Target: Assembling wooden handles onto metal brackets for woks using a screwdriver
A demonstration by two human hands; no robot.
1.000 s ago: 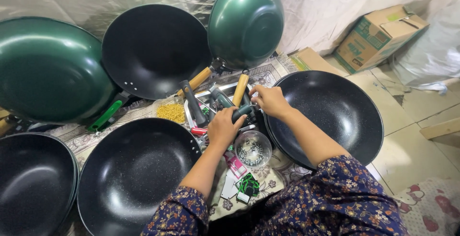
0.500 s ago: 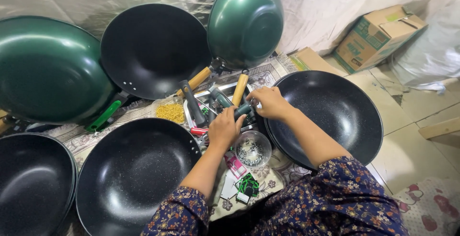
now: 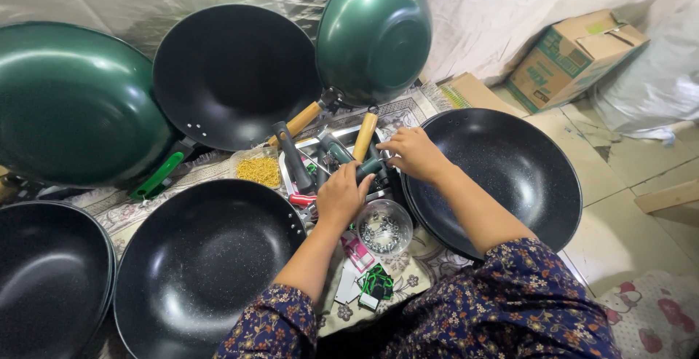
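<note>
My left hand [image 3: 342, 196] and my right hand [image 3: 412, 154] meet over a dark green handle [image 3: 368, 167] at the near-left rim of a large black wok [image 3: 510, 177]. The left hand's fingers curl around the handle's near end. At its far end the right hand's bent fingers press on it, close to the wok's rim. Just below the left hand stands a clear bowl of small metal screws [image 3: 384, 230]. A metal tray [image 3: 336, 139] behind the hands holds several loose handles, one of them wooden [image 3: 365, 135].
Black woks lie at front left [image 3: 196, 264] and far left [image 3: 44, 271]. A green wok [image 3: 69, 100], a black wok [image 3: 233, 75] and a second green wok [image 3: 375, 31] lean on the sheeted wall. Also here: a bag of yellow bits [image 3: 258, 171], a red-handled screwdriver [image 3: 302, 199] and a cardboard box [image 3: 571, 57].
Both hands stay on the dark handle with only slight finger movement. Nothing else has moved.
</note>
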